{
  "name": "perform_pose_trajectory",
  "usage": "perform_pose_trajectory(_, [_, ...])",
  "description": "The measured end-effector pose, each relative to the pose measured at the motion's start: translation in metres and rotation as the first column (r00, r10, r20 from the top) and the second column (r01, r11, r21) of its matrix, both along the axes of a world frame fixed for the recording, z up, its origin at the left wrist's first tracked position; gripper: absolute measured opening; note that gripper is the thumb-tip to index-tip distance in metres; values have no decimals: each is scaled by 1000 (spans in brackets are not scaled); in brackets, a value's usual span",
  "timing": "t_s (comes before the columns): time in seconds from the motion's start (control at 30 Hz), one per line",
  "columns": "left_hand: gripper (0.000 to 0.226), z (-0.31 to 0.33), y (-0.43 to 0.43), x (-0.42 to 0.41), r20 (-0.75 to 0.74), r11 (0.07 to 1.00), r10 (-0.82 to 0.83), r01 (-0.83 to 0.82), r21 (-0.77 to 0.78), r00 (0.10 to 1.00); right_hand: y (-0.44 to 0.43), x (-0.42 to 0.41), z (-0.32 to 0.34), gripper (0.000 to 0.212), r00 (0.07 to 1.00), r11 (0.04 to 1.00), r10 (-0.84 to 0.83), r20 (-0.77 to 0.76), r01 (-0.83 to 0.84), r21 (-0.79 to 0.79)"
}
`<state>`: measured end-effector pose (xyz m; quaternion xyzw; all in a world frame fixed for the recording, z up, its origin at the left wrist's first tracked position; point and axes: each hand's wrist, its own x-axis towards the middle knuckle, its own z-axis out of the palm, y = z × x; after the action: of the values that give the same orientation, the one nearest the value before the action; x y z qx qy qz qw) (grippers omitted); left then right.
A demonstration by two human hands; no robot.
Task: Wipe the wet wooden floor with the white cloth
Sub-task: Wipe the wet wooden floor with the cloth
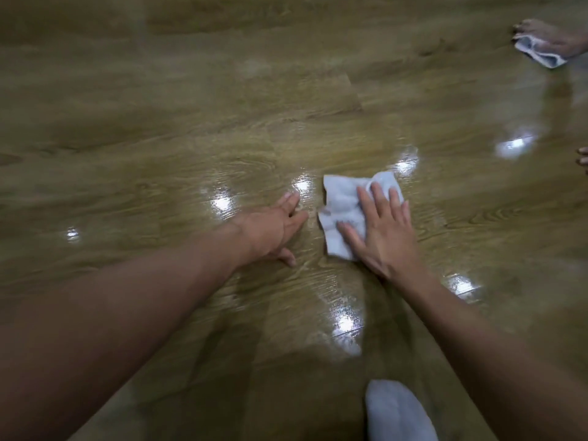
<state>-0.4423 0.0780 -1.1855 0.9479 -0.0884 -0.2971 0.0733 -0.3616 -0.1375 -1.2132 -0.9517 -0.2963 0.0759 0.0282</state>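
A crumpled white cloth (345,205) lies on the glossy wooden floor (191,128) near the centre of the view. My right hand (381,230) presses flat on the cloth's right half, fingers spread over it. My left hand (273,229) rests on the bare floor just left of the cloth, fingers apart, holding nothing. A wet sheen with bright light reflections covers the boards around both hands.
Another person's bare foot (553,36) stands on a second white cloth (537,54) at the top right. Toes (584,159) show at the right edge. A white sock-like shape (397,412) sits at the bottom, close to me.
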Motion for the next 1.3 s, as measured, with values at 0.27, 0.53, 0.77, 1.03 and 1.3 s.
perform_pose_trajectory(0.27, [109, -14, 21, -21, 151, 981, 193, -196, 2, 969, -3, -94, -13, 66, 981, 982, 186, 46, -187, 10])
perform_pose_trajectory(0.53, [107, -23, 32, -36, 166, 966, 249, -231, -120, 954, 26, -21, -10, 66, 977, 977, 211, 23, -211, -4])
perform_pose_trajectory(0.77, [88, -13, 59, -70, 209, 921, 379, -346, -176, 902, 52, -86, -8, 64, 962, 963, 270, 36, -270, 0])
perform_pose_trajectory(1.03, [74, -18, 88, -116, 255, 876, 475, -425, -227, 842, 52, -95, -7, 57, 715, 715, 699, 16, -698, -43])
perform_pose_trajectory(1.3, [59, -16, 119, -160, 267, 811, 584, -561, -164, 766, 98, -127, -4, 57, 881, 882, 471, -39, -470, 47])
